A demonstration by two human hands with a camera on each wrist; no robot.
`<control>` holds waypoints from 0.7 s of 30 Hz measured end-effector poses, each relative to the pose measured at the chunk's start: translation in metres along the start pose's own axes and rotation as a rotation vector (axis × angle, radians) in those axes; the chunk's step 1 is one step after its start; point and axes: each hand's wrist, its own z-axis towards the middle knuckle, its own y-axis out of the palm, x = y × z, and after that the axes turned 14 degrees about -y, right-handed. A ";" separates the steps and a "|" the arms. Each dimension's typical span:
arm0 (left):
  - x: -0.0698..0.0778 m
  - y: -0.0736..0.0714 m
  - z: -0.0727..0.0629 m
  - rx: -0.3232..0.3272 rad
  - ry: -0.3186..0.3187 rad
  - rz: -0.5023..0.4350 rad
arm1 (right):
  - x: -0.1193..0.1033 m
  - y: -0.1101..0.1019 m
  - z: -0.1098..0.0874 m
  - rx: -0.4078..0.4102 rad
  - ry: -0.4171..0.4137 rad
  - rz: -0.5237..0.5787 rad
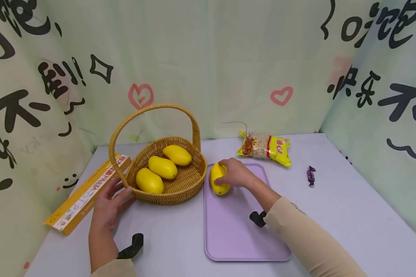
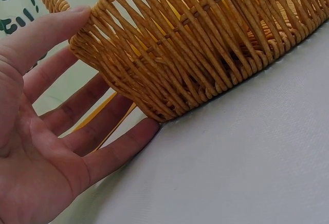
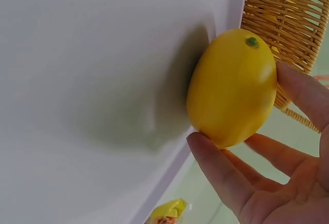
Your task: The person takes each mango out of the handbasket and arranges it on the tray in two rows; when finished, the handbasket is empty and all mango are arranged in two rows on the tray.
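Note:
A yellow mango (image 1: 218, 179) is at the left side of the lilac tray (image 1: 244, 234); my right hand (image 1: 236, 173) holds it between thumb and fingers. In the right wrist view the mango (image 3: 232, 88) shows a small green stem spot, and the fingertips (image 3: 205, 149) press its side. On the left stands a wicker basket (image 1: 173, 198) with an arched handle and three more mangoes (image 1: 163, 167) inside. My left hand (image 1: 108, 209) rests against the basket's left side. In the left wrist view, the thumb touches the basket's rim and the spread fingers lie along its woven wall.
An orange-and-white pasta box (image 1: 86, 196) lies left of the basket, partly behind the left hand. At the back right lies a yellow snack bag (image 1: 265, 148). A purple wrapped candy (image 1: 311, 176) is farther right. Printed curtains (image 1: 211, 69) surround the white table (image 1: 173, 242).

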 end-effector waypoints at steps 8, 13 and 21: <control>-0.002 0.000 0.002 0.005 0.005 0.001 | 0.000 0.000 0.001 0.008 -0.034 0.018; -0.002 -0.001 0.003 0.007 0.007 0.004 | -0.001 -0.001 0.001 0.003 -0.046 0.015; -0.002 -0.001 0.004 0.009 0.009 -0.002 | -0.004 -0.008 0.002 0.006 -0.059 0.003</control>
